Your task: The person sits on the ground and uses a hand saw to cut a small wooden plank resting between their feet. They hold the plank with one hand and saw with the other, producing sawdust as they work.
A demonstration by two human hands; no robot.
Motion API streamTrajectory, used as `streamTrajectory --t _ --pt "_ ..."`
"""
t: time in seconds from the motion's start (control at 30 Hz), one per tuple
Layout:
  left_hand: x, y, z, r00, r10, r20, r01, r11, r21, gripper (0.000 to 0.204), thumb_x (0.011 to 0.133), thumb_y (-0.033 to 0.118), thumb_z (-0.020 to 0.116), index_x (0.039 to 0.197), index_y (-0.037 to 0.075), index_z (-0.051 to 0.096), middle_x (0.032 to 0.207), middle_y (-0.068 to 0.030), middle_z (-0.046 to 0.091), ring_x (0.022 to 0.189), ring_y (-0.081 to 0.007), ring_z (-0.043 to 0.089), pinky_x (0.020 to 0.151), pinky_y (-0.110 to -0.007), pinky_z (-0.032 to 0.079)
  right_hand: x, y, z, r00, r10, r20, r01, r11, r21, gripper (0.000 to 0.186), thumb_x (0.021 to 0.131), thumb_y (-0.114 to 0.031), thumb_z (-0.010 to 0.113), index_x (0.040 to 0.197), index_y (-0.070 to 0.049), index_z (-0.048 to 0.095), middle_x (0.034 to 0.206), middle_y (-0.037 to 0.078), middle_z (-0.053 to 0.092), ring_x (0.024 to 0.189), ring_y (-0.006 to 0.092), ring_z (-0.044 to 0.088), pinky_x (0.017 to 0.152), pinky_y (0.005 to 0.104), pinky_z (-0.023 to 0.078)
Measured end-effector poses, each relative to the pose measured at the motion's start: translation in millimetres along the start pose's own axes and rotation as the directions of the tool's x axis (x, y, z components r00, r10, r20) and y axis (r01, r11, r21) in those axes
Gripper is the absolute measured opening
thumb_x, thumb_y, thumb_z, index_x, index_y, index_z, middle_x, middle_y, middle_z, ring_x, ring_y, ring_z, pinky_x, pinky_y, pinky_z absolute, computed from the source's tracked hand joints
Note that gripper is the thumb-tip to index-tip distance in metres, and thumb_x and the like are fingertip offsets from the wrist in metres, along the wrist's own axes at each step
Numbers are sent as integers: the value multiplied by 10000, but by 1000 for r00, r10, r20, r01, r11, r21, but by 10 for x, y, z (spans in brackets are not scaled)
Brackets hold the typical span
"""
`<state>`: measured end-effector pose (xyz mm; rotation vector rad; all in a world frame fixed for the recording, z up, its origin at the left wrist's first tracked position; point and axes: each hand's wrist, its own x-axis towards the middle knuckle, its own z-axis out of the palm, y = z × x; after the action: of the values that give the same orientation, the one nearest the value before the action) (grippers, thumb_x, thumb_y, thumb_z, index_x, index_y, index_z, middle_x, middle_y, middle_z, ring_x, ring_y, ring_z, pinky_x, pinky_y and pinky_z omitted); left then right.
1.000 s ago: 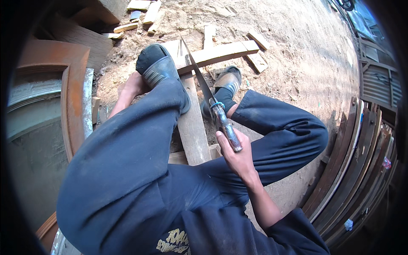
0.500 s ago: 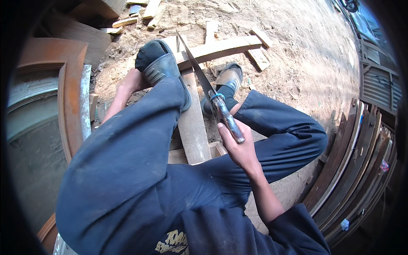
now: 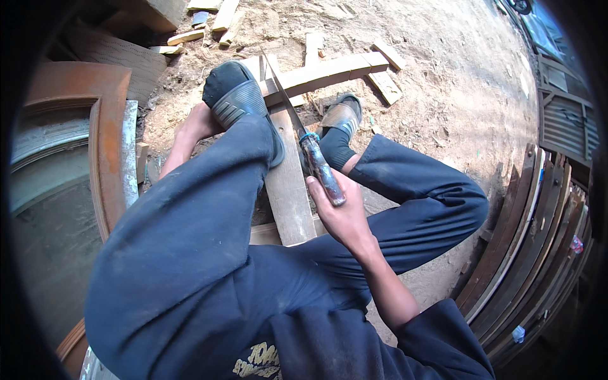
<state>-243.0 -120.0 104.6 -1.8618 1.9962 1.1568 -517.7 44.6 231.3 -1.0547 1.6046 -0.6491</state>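
Observation:
My right hand (image 3: 347, 212) is closed around the dark, worn handle of a handsaw (image 3: 322, 170). The saw's narrow blade (image 3: 288, 104) slants away to the upper left and crosses a pale wooden beam (image 3: 329, 73). Under my left foot, in a dark sock and grey sandal (image 3: 244, 95), the near end of this beam is partly covered. My left hand (image 3: 197, 121) is beside that foot, its fingers hidden behind the sandal. A grey board (image 3: 288, 190) runs from the beam toward me between my legs.
My right foot (image 3: 342, 117) rests just right of the saw. Small wood offcuts (image 3: 385, 87) lie on the dirt ground. A brown panelled wooden frame (image 3: 111, 139) stands at left, with more scraps (image 3: 225, 16) beyond. Stacked long boards (image 3: 513, 234) line the right side.
My right hand and the saw handle have shifted left and slightly up, so the blade stands at a steeper angle. My left hand and both feet stay about where they were.

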Motion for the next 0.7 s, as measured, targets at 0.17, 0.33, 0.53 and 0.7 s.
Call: streamTrajectory --t 0.17,0.33,0.53,0.7 --pt "57 18 53 999 52 -11 -53 996 -76 497 771 244 772 1219 83 629 1172 -126 678 1072 -247 629 941 -372 482 -345 -110 -401 983 167 -79 -151 973 175 191 927 -178 643 834 -17 599 606 -36 485 529 45 428 484 246 349" --pt "-51 -43 -49 999 47 -23 -49 993 -104 490 772 228 768 1216 76 630 1180 -130 674 1077 -243 625 947 -369 479 -317 -180 -1100 917 4 -399 131 942 311 202 952 -137 565 775 -53 514 565 -53 431 427 20 362 375 199 265" --pt "-18 -61 -56 988 145 -56 -152 975 -161 482 773 210 764 1213 67 630 1188 -134 670 1082 -239 620 955 -365 476 1026 184 -1553 790 -200 -579 -94 894 -437 220 932 -179 573 816 7 595 641 83 591 510 122 523 487 326 466" --pt "5 -99 -31 979 188 -73 -199 958 -206 475 773 194 760 1210 60 630 1196 -138 666 1086 -235 616 961 -362 473 1884 909 -1174 808 -67 -585 -397 672 -625 257 922 -263 587 924 -10 625 820 225 696 795 366 701 762 482 550"
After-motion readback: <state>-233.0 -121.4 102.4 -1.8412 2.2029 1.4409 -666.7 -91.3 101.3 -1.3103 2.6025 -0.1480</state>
